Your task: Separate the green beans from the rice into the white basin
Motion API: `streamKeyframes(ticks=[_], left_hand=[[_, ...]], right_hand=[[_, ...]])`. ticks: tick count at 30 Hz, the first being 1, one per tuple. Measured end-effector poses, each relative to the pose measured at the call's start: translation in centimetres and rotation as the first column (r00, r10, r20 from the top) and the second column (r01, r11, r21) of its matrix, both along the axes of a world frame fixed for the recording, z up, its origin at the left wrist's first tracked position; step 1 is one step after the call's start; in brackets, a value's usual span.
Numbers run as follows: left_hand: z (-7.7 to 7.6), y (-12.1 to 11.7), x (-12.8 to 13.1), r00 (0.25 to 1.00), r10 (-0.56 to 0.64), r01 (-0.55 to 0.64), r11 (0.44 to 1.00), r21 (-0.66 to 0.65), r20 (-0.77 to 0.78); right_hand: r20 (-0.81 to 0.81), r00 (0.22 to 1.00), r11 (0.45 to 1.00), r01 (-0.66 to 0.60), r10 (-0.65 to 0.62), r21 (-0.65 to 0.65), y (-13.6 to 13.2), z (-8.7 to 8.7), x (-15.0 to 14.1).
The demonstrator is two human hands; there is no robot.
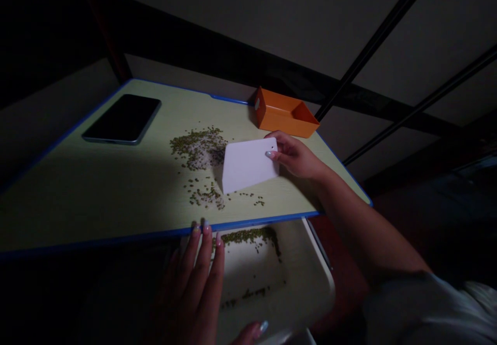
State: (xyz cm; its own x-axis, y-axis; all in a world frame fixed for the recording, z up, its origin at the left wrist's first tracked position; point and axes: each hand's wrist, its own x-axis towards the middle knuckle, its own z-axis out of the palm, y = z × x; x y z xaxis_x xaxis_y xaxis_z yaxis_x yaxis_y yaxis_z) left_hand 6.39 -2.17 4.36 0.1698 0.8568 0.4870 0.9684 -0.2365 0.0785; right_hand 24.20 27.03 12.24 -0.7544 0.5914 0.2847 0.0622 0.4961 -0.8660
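Note:
My right hand grips a white plastic piece by its right end, thumb on the near face. The piece is flat-faced and stands on edge on the table; whether it is a box or a plain scraper I cannot tell. Against its left end lies a pile of small green beans, like mung beans, mixed with pale grains. A smaller scatter of beans lies nearer the front edge. My left hand is open, fingers stretched out, fingertips at the table's blue edge above a white bin.
The bin below the front edge has green beans along its far side and dark bits on its floor. An orange open box stands at the table's back right. On the back left lies a dark-screened tablet or phone. The room is dim.

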Motion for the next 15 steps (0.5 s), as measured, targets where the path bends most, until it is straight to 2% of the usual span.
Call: streamKeyframes(ticks=[6, 15], left_hand=[[0.17, 0.06, 0.00, 1.000, 0.003, -0.003, 1.000, 0.000, 0.013], [0.14, 0.03, 0.14, 1.000, 0.000, 0.000, 1.000, -0.007, 0.022]], right_hand=[[-0.021, 0.999, 0.999, -0.043, 0.043, -0.026, -0.18, 0.22, 0.05], [0.027, 1.000, 0.999, -0.013, 0.014, -0.041, -0.94, 0.45, 0.33]])
